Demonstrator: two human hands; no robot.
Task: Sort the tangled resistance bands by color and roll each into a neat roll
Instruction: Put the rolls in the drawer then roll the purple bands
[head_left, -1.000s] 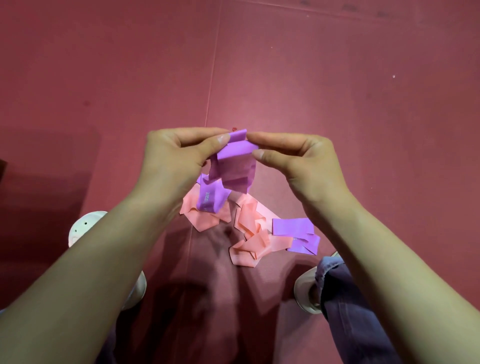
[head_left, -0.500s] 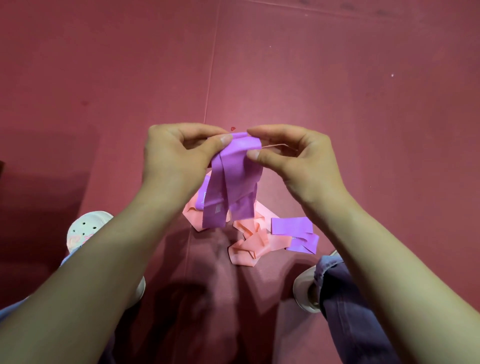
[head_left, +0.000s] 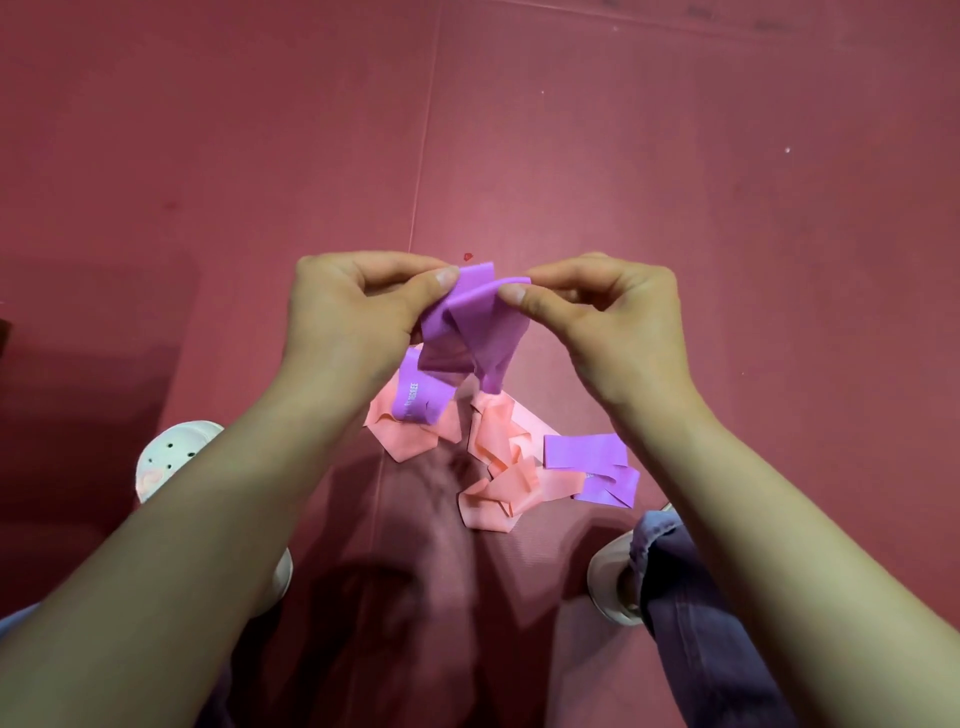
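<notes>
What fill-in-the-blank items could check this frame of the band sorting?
1. The left hand and the right hand both pinch a band coloured ____.
2. The white shoe with holes shows beside the ____ forearm.
3. On the floor, the loose purple piece lies on the ____ side of the pink bands.
Missing words: purple; left; right.

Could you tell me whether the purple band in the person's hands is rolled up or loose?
Loose, not rolled: the purple band hangs in twisted folds from the left hand and right hand, which pinch its top.
</notes>
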